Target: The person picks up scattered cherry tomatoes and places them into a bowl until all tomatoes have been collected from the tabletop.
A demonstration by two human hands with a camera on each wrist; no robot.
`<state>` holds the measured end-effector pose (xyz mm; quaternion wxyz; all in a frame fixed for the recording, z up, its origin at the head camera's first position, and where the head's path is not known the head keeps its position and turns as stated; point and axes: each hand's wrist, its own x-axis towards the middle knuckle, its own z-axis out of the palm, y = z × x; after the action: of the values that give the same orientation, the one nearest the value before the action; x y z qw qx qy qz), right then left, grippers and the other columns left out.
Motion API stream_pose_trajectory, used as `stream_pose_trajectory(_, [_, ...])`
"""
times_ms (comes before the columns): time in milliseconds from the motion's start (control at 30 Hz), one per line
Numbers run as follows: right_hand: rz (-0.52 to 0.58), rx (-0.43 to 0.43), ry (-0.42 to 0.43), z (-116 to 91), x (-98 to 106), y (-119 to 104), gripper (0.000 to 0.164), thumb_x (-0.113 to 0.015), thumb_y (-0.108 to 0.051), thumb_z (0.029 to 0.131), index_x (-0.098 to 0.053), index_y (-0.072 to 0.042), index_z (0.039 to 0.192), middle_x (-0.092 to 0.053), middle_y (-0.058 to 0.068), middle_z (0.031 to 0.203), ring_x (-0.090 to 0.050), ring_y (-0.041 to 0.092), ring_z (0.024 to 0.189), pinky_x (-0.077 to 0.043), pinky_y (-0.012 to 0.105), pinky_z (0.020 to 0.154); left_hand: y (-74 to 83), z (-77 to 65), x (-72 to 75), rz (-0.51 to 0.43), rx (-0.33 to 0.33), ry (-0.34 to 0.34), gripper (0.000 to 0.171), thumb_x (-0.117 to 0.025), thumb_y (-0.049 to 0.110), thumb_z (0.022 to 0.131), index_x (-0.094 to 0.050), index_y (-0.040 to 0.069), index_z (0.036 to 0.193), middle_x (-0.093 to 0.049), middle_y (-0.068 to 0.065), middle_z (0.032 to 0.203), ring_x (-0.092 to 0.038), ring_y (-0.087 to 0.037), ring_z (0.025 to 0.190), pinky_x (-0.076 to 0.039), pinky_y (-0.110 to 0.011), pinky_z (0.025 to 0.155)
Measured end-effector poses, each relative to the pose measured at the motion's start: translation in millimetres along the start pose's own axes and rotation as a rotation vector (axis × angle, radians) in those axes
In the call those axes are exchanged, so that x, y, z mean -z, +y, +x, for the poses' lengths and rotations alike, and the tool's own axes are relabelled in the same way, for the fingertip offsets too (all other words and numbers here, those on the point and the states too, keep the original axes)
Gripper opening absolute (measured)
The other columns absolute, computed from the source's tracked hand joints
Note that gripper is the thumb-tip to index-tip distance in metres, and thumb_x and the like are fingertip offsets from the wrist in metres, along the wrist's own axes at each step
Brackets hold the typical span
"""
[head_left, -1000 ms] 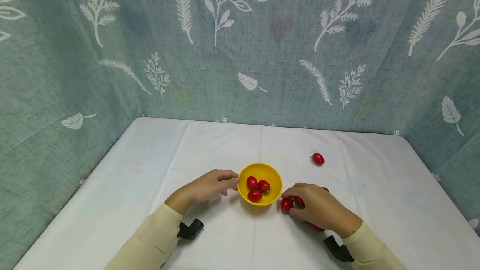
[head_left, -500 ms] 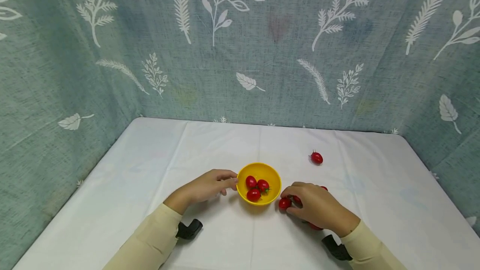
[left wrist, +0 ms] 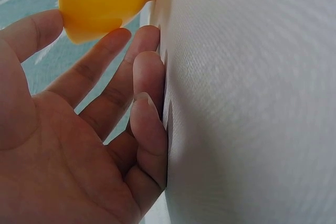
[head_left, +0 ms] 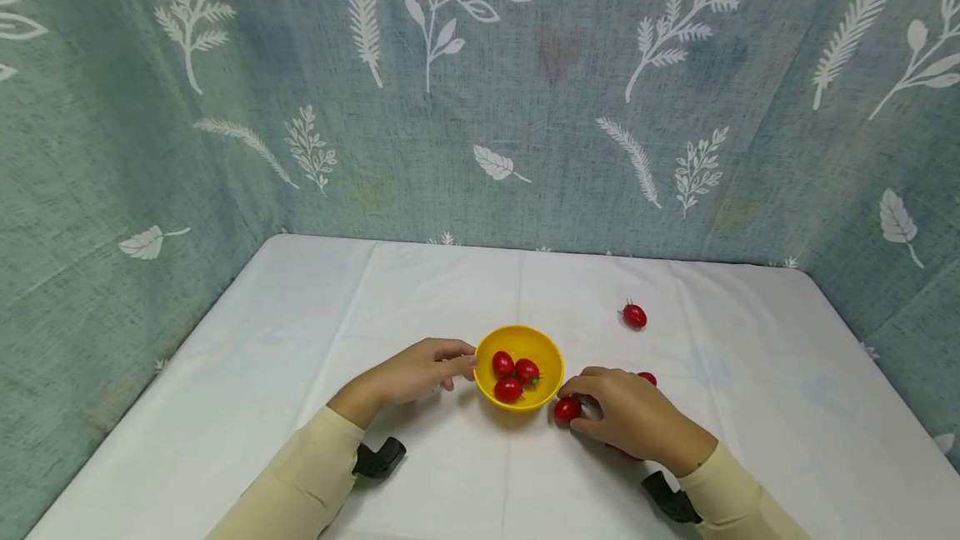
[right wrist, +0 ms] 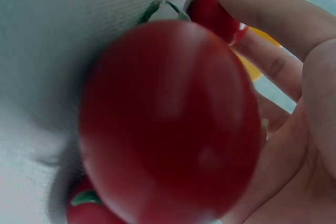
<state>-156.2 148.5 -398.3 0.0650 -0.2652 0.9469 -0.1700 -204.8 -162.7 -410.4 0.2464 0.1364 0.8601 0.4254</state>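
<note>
While my right hand (head_left: 626, 411) pinches a cherry tomato (head_left: 567, 411) just beside the yellow bowl (head_left: 549, 349), my left hand (head_left: 412, 372) rests relaxed fingers against the bowl.
Loose tomatoes (right wrist: 170, 124) lie by my right palm, so a gentle, straight lift should avoid nudging them; three tomatoes (head_left: 507, 391) sit in the bowl, and one stray tomato (head_left: 634, 317) lies farther back.

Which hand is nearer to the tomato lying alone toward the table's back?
The right hand. It is on the near side of the lone tomato, pinching another tomato; the left hand is farther off, touching the left side of the bowl.
</note>
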Motion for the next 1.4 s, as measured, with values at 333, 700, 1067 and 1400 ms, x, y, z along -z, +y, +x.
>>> stream_pose_trajectory(333, [-0.001,0.015,-0.004,-2,-1,-1,0.026,-0.084,-0.030,0.079,-0.074,-0.027,0.103,-0.065,-0.016,0.097,-0.058,0.003,0.087,-0.054,0.029,0.080,-3.1,0.0,-1.1,0.006,-0.008,-0.005,0.039,-0.053,0.049,0.100,-0.065,0.022,0.126,-0.069,0.002,0.107,-0.060,-0.019,0.091,-0.044,-0.033,0.071])
stream_pose_trajectory(700, [0.001,0.059,0.005,-4,6,-5,0.027,-0.083,-0.031,0.080,-0.074,-0.027,0.105,-0.065,-0.019,0.097,-0.056,0.002,0.085,-0.052,0.028,0.081,-3.1,0.9,0.0,0.008,-0.006,-0.002,0.038,-0.053,0.050,0.100,-0.066,0.024,0.125,-0.069,0.002,0.108,-0.060,-0.020,0.091,-0.044,-0.033,0.073])
stream_pose_trajectory(1067, [0.020,0.161,0.066,-16,22,-16,0.022,-0.081,-0.031,0.083,-0.074,-0.028,0.104,-0.064,-0.021,0.092,-0.054,0.002,0.073,-0.044,0.020,0.067,1.0,2.2,-2.1,-0.006,-0.016,-0.011,0.039,-0.053,0.049,0.100,-0.066,0.023,0.126,-0.069,0.001,0.109,-0.060,-0.021,0.092,-0.045,-0.033,0.075])
stream_pose_trajectory(1400, [0.089,0.174,0.201,-18,32,-23,0.028,-0.082,-0.030,0.083,-0.072,-0.025,0.109,-0.066,-0.017,0.089,-0.051,0.000,0.065,-0.046,0.016,0.059,-0.2,0.7,0.3,0.008,-0.013,-0.001,0.038,-0.052,0.049,0.100,-0.066,0.023,0.125,-0.069,0.001,0.109,-0.060,-0.020,0.091,-0.045,-0.033,0.074])
